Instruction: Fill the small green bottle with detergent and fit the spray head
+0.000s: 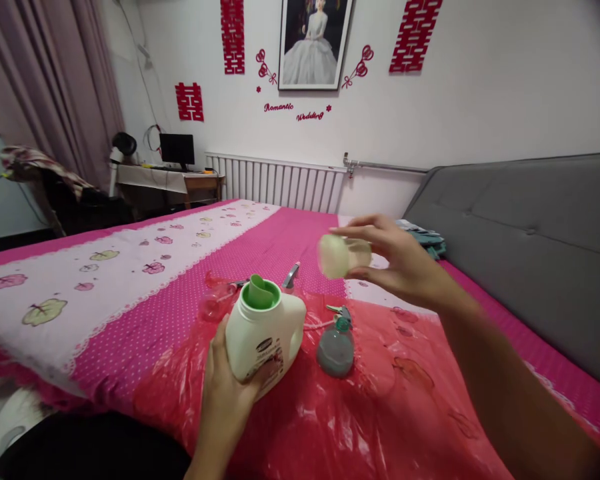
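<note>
My left hand (225, 383) is closed around the lower side of a white detergent jug (260, 340). The jug is tilted a little, and its uncapped mouth shows a green pouring spout (259, 293). Up to the right, my right hand (403, 260) grips a pale, see-through cap (336, 256) between thumb and fingers, turned on its side and slightly blurred. To the right of the jug stands a small round clear bottle (335, 352) with a green neck. Spray trigger heads (291, 275) lie behind the jug and by that bottle. A pinkish clear bottle (216, 301) rests left of the jug.
Red plastic sheeting (310, 430) covers the near part of a bed with a pink patterned bedspread (280, 243). A grey padded headboard (530, 220) rises on the right, with folded cloth (427, 239) beside it. A radiator (280, 180) and a desk with a monitor (177, 149) stand beyond.
</note>
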The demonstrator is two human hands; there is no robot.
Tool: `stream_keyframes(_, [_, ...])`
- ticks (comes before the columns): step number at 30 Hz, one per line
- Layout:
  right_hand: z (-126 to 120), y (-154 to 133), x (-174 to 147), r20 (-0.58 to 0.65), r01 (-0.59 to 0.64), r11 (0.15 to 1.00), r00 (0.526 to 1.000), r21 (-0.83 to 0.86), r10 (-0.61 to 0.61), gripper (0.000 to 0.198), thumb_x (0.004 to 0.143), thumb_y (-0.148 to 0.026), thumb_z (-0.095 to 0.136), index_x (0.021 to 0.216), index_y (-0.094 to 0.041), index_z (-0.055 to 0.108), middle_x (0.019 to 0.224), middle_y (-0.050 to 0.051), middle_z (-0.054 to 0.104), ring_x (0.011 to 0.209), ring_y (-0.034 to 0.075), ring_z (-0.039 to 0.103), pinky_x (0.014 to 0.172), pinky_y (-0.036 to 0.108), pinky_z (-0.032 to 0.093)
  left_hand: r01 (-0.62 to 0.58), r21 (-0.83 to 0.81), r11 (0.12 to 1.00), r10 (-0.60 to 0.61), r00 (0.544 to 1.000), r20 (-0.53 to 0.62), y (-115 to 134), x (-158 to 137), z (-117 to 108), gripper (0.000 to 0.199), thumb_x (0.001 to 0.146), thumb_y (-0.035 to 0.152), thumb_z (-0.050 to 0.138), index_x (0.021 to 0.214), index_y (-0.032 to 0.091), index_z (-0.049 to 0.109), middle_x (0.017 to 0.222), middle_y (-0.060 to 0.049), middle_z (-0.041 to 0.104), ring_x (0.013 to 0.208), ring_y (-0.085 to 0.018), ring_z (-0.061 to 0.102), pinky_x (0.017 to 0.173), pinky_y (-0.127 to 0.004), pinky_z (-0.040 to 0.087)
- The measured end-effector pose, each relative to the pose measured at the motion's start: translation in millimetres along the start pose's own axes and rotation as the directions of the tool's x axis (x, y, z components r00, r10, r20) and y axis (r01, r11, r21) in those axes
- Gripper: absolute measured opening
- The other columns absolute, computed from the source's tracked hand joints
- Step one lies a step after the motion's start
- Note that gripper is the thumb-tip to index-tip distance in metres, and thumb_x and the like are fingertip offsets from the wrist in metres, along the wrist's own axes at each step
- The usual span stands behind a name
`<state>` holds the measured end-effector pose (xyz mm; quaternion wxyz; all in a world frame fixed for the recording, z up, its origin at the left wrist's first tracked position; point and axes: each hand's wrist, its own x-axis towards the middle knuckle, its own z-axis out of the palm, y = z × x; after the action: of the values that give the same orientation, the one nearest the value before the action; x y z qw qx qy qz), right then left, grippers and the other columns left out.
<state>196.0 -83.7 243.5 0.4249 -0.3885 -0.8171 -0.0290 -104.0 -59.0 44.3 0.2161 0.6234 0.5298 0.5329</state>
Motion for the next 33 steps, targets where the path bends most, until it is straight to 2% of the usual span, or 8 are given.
stream_keyframes(5, [21, -31, 46, 0.196, 0.211, 0.975, 0.961, -0.075, -0.193, 0.067, 0.085, -0.01, 0.086, 0.147, -0.014, 0.06, 0.129, 0.003, 0.064, 0.116, 0.011, 0.061, 0.098, 0.024, 0.052, -0.025, -0.006, 1.0, 0.025, 1.0, 0.003, 2, -5, 2, 0.107, 0.078, 0.056, 0.084, 0.167, 0.03, 0.03, 0.142, -0.014, 0.063, 0.13, -0.042, 0.064, 0.104, -0.061, 0.055])
stream_keyframes(10, [32, -46, 65, 0.361, 0.345, 0.937, 0.882, -0.061, -0.301, 0.027, 0.094, -0.006, 0.074, 0.12, -0.013, 0.071, 0.128, 0.003, 0.064, 0.118, 0.015, 0.061, 0.098, 0.028, 0.051, -0.018, -0.024, 1.0, 0.019, 0.998, 0.052, 6, -6, 1, 0.108, 0.081, 0.054, 0.084, 0.169, 0.031, 0.027, 0.142, -0.014, 0.062, 0.129, -0.04, 0.065, 0.104, -0.057, 0.056])
stream_keyframes(15, [25, -43, 67, 0.395, 0.404, 0.914, 0.833, 0.043, -0.387, 0.031, 0.104, -0.006, 0.057, 0.127, -0.016, 0.074, 0.149, 0.006, 0.051, 0.131, 0.013, 0.056, 0.101, 0.023, 0.055, -0.017, -0.007, 1.0, 0.017, 0.999, 0.03, 8, -9, 1, 0.104, 0.086, 0.054, 0.08, 0.171, 0.033, 0.023, 0.143, -0.014, 0.059, 0.129, -0.039, 0.064, 0.103, -0.057, 0.056])
stream_keyframes(19, [34, -40, 64, 0.308, 0.396, 0.914, 0.862, 0.088, -0.403, 0.041, 0.099, -0.006, 0.068, 0.139, -0.012, 0.065, 0.14, 0.006, 0.057, 0.129, 0.011, 0.056, 0.107, 0.022, 0.052, -0.038, 0.005, 0.999, 0.037, 0.997, 0.068, 5, -8, 2, 0.105, 0.084, 0.053, 0.082, 0.17, 0.033, 0.024, 0.142, -0.013, 0.06, 0.128, -0.039, 0.063, 0.106, -0.057, 0.054])
stream_keyframes(25, [59, -41, 61, 0.439, 0.336, 0.92, 0.809, 0.201, -0.391, 0.053, 0.099, -0.004, 0.065, 0.151, -0.012, 0.054, 0.143, 0.004, 0.058, 0.132, 0.012, 0.055, 0.109, 0.021, 0.049, -0.003, 0.012, 1.0, 0.002, 0.997, 0.083, 7, -5, 0, 0.104, 0.083, 0.054, 0.082, 0.169, 0.033, 0.027, 0.146, -0.014, 0.058, 0.133, -0.042, 0.061, 0.106, -0.062, 0.053])
stream_keyframes(27, [60, -37, 59, 0.426, 0.297, 0.914, 0.815, 0.275, -0.393, 0.061, 0.102, -0.015, 0.068, 0.158, -0.012, 0.045, 0.158, 0.006, 0.045, 0.149, 0.011, 0.043, 0.126, 0.021, 0.04, 0.015, -0.009, 1.0, -0.014, 0.997, 0.075, 9, -5, 0, 0.106, 0.081, 0.053, 0.084, 0.168, 0.032, 0.028, 0.149, -0.015, 0.057, 0.134, -0.043, 0.061, 0.107, -0.062, 0.053])
stream_keyframes(31, [67, -15, 33, 0.331, 0.119, 0.933, 0.914, 0.339, -0.237, 0.101, 0.103, -0.056, 0.069, 0.173, -0.019, 0.006, 0.174, 0.01, 0.009, 0.162, 0.016, 0.025, 0.137, 0.036, 0.03, 0.034, -0.066, 0.997, -0.032, 0.999, 0.019, 10, -5, 2, 0.103, 0.077, 0.052, 0.086, 0.164, 0.03, 0.036, 0.148, -0.015, 0.059, 0.136, -0.043, 0.061, 0.11, -0.062, 0.052])
stream_keyframes(33, [78, -1, 12, 0.398, 0.029, 0.952, 0.904, 0.306, -0.156, 0.108, 0.092, -0.058, 0.081, 0.172, -0.019, 0.02, 0.17, 0.013, 0.024, 0.158, 0.023, 0.032, 0.133, 0.043, 0.036, 0.043, -0.106, 0.993, -0.044, 0.999, -0.007, 9, -6, 1, 0.101, 0.075, 0.053, 0.088, 0.161, 0.03, 0.04, 0.15, -0.015, 0.058, 0.139, -0.044, 0.058, 0.114, -0.064, 0.049])
